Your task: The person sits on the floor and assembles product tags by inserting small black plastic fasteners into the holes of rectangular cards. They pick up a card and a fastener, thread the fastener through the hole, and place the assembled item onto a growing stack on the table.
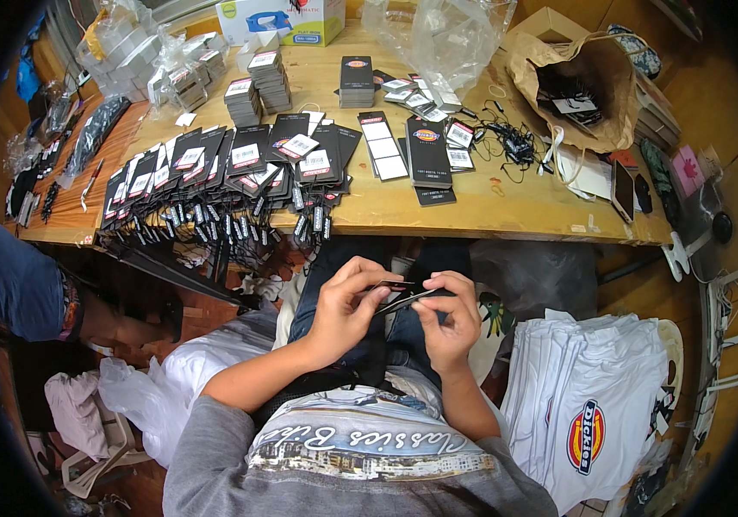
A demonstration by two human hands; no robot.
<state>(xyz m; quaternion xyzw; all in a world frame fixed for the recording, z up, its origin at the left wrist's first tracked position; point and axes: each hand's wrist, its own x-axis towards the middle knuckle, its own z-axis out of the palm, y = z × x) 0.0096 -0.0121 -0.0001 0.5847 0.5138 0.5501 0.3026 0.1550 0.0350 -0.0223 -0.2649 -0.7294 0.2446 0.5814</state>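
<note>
The left hand (pixel 345 308) is curled, its thumb and fingertips pinched on the near end of a thin black hang tag (pixel 405 300) held flat over the lap. The right hand (pixel 448 320) is likewise closed in a pinch, thumb and forefinger meeting on the other end of the same tag, the remaining fingers folded under. The two hands sit close together, almost touching, with the tag bridging them; a second dark strip shows just above it, but whether that is a separate tag cannot be told.

Directly beneath the hands are the person's dark trousers (pixel 403 332). To the right of the right hand, low and near, lies a stack of folded white shirts (pixel 597 388) with a round printed emblem. To the left of the left hand, lower down, a heap of white plastic bags (pixel 205 362) rests on the floor.

Beyond the hands, farther from the body, runs the edge of a wooden table (pixel 489 220). On it, up and to the left, a fanned row of black tags with strings (pixel 231 168) overhangs the edge; straight ahead lie a few single tags (pixel 427 151) and small tag stacks (pixel 356 82). Up and to the right stands an open brown paper bag (pixel 580 77). At far left another person's sleeve (pixel 11 280) enters.
</note>
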